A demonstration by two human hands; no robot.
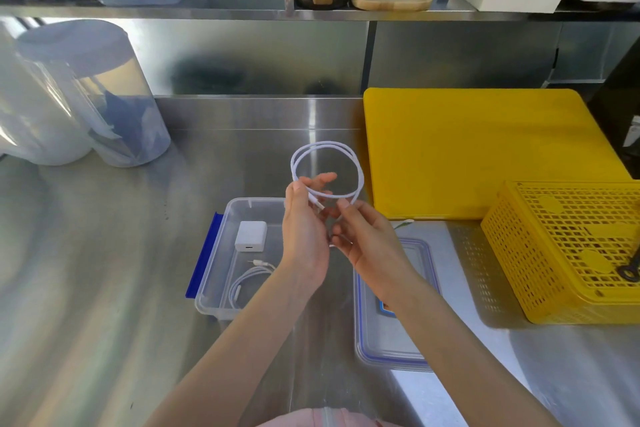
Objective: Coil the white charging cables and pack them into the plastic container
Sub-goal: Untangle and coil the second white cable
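White cable (pixel 360 168) in round double loop, pinched by left hand (pixel 304 218) & right hand (pixel 367 236) over clear plastic container (pixel 221 246).

A white charging cable (pixel 327 170), wound into a round double loop, is held upright in the air just above the far edge of a clear plastic container (pixel 211 291). Inside the container lie a second coiled white cable (pixel 247 282) at the near end and a white charger block (pixel 251 236) beyond it.
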